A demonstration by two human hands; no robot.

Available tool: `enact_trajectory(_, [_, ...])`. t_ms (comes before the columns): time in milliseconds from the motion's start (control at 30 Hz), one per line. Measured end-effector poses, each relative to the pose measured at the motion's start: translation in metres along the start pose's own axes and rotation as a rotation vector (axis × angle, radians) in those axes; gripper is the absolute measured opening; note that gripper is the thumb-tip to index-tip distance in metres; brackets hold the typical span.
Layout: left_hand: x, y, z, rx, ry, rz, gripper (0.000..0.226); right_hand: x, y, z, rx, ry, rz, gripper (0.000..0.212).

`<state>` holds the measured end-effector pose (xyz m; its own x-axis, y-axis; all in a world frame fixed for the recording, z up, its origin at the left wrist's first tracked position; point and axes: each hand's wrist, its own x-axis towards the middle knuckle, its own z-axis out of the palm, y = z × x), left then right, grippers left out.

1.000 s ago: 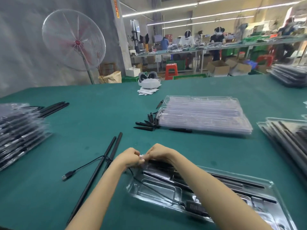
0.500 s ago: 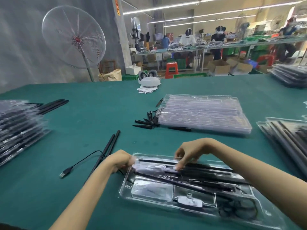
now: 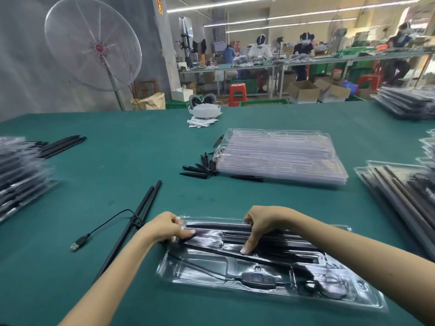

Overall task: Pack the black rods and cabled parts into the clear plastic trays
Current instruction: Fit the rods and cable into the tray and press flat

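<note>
Around the work, the green desk [image 3: 117, 161] carried a stack of empty clear trays [image 3: 280, 156] at centre, a scatter of short black pens [image 3: 200, 169] against its left edge, and packed stacks at the left [image 3: 21, 175] and right [image 3: 404, 196] borders, both cut off by the frame. Two loose rods [image 3: 131, 227] lay left of the hands, a thin cable knotted round them and ending in a USB plug [image 3: 78, 243]. A white headset [image 3: 204, 107] sat at the far edge; a pedestal fan [image 3: 94, 43] stood behind.

The tray [image 3: 353, 292] being filled lay nearest, glossy and moulded into long channels, with black rods [image 3: 211, 225] along its far side and a small black cabled box [image 3: 257, 277] in the near pocket. Glare made its right end hard to read. The left hand [image 3: 164, 228] pinched at the tray's left end, fingers curled; what exactly it held I could not tell. The right hand [image 3: 261, 225] was arched over the rods, fingers curled on the far rim and thumb pressing a rod [image 3: 270, 260] down.
</note>
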<state>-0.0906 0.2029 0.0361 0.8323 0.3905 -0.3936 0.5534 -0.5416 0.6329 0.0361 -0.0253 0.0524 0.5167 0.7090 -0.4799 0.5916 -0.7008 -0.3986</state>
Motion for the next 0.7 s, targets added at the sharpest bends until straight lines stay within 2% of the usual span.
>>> enact_trajectory(100, [-0.005,0.01,0.003,0.113,0.057,-0.009,0.048,-0.001,0.001,-0.001,0.009,-0.003,-0.001,0.054])
enact_trajectory(167, [-0.016,0.024,0.008,0.283,0.112,-0.009,0.035,-0.001,0.0,0.0,0.006,-0.01,-0.003,0.056])
enact_trajectory(200, [-0.021,0.029,0.013,0.388,0.164,-0.003,0.041,-0.001,0.001,0.0,-0.002,-0.006,-0.002,0.056])
enact_trajectory(233, [-0.025,0.033,0.02,0.478,0.22,0.033,0.066,-0.001,0.0,-0.001,-0.011,0.004,-0.006,0.056])
enact_trajectory(267, [-0.027,0.039,0.03,0.52,0.272,0.126,0.083,-0.003,0.0,-0.001,-0.013,0.011,-0.01,0.056])
enact_trajectory(300, [-0.029,0.046,0.041,0.53,0.305,0.259,0.088,-0.004,0.0,0.0,-0.012,0.022,-0.013,0.056])
enact_trajectory(367, [-0.033,0.064,0.067,0.499,0.266,0.466,0.084,-0.007,-0.001,0.001,-0.019,0.075,-0.039,0.052])
enact_trajectory(400, [-0.031,0.07,0.08,0.475,0.226,0.501,0.078,-0.009,0.0,0.003,-0.04,0.135,-0.07,0.047])
enact_trajectory(433, [-0.029,0.073,0.092,0.455,0.191,0.504,0.072,-0.01,0.004,0.006,-0.079,0.218,-0.114,0.046])
enact_trajectory(500, [-0.021,0.07,0.106,0.419,0.198,0.483,0.065,-0.016,0.018,0.014,-0.197,0.343,-0.179,0.076])
enact_trajectory(533, [-0.017,0.065,0.111,0.433,0.212,0.467,0.063,-0.02,0.027,0.018,-0.21,0.36,-0.191,0.081])
enact_trajectory(600, [-0.012,0.055,0.115,0.49,0.242,0.433,0.062,-0.027,0.042,0.029,-0.152,0.362,-0.185,0.07])
enact_trajectory(700, [-0.007,0.052,0.116,0.59,0.262,0.43,0.057,-0.031,0.059,0.045,-0.252,0.515,-0.09,0.058])
